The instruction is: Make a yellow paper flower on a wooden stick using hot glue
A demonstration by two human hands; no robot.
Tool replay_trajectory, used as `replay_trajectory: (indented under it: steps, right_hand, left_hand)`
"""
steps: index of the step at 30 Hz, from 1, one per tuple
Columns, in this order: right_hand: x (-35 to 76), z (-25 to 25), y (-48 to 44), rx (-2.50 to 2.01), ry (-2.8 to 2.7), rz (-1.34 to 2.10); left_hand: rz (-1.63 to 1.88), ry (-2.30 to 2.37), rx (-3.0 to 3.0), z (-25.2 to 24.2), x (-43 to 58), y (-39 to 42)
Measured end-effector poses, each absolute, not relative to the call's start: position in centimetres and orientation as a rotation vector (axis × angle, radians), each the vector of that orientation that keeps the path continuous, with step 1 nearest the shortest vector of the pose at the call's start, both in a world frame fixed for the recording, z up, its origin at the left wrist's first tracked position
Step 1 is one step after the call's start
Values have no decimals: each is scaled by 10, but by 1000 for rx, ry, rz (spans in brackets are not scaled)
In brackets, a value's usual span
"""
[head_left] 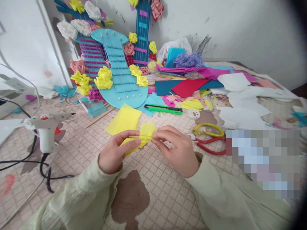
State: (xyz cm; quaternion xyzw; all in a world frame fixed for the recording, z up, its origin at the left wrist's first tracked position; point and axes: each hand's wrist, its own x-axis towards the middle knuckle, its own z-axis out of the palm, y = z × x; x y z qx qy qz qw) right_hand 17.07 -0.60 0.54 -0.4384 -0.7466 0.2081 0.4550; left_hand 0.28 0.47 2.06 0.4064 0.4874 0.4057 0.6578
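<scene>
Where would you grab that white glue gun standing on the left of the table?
Grip the glue gun by its upright white handle, closing around it from the near left side. Its nozzle points right and may be hot, so stay off that end. The black cord trails from the handle's foot.

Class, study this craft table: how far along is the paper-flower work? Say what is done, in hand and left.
Done: yellow flowers already sit on the blue board. In hand: left hand and right hand pinch yellow tissue against a thin stick, not yet a flower. Left: a flat yellow sheet lies unused; the glue gun stands untouched.
</scene>
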Motion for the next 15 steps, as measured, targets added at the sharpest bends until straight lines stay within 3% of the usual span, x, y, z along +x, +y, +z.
replay_trajectory:
  steps: [5, 15]
  right_hand:
    - [173, 5, -6, -1127, -1928, 506]
    - [213, 32, 13, -1370, -1898, 577]
  left_hand:
    - [944, 1267, 1116, 17, 6, 5]
    - [1124, 1003, 777, 21, 3, 14]
